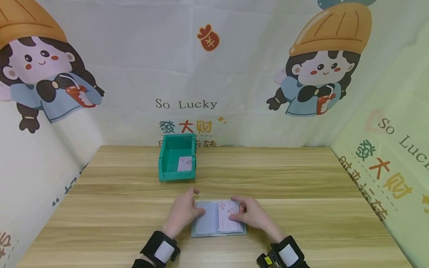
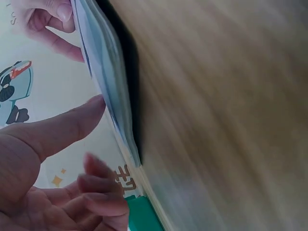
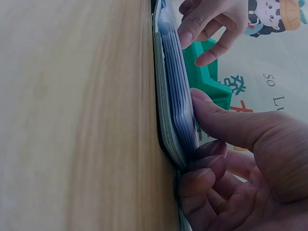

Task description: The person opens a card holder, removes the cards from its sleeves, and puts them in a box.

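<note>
A card holder (image 1: 206, 223) with clear sleeve pages lies opened flat on the table. A pale pink patterned card (image 1: 225, 219) shows on its right side. The left hand (image 1: 182, 212) touches the left page with its thumb tip, while its other fingers bend loosely beyond the holder's far edge. At the right side, the right hand (image 1: 251, 214) pinches the edge of the holder's stacked pages (image 3: 175, 82), thumb on top and fingers curled at the side. How many pages lie between its fingers is hidden.
Behind the holder stands a green bin (image 1: 167, 175) with another pink card (image 1: 184, 163) inside. The wood-grain table (image 1: 285, 175) reaches back to a printed cloth backdrop (image 1: 241, 74), which also hangs along both sides.
</note>
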{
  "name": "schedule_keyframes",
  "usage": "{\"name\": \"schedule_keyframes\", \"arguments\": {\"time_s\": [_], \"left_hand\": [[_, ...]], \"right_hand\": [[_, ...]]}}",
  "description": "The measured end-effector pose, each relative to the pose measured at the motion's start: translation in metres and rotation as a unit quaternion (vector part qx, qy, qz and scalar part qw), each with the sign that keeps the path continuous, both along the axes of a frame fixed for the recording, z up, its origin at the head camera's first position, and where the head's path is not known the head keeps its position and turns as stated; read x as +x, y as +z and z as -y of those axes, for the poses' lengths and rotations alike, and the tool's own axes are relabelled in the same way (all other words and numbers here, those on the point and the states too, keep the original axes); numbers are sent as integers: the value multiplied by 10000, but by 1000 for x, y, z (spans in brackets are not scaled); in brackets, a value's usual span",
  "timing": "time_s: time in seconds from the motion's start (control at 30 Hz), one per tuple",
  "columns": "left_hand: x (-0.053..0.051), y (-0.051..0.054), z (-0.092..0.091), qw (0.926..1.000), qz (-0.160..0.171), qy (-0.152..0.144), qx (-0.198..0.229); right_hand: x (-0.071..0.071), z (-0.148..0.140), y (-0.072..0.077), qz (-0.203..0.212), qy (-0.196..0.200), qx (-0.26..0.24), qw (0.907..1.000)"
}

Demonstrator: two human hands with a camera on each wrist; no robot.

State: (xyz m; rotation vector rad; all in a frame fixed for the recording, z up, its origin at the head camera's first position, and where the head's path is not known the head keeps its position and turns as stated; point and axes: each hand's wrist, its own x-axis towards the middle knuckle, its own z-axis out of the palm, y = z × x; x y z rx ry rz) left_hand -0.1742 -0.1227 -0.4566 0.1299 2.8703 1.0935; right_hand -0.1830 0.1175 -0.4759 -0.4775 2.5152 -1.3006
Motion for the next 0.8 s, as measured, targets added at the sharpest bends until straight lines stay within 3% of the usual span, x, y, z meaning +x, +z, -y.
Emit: {"name": "schedule_keyframes", "arguments": {"time_s": [0.17, 0.33, 0.6, 0.8], "left_hand": [[2, 1, -11, 9984, -282, -472, -144], [2, 2, -21, 9951, -39, -972, 159], [0, -2, -25, 9956, 157, -888, 256], [-2, -3, -24, 9934, 526, -786, 656]], "right_hand": [[-1, 0, -1, 30, -68, -37, 10000], [-2, -1, -4, 28, 1, -62, 10000], [-3, -1, -5, -62, 147, -29, 9999], [-3, -1, -7, -127, 84, 32, 9999]]}}
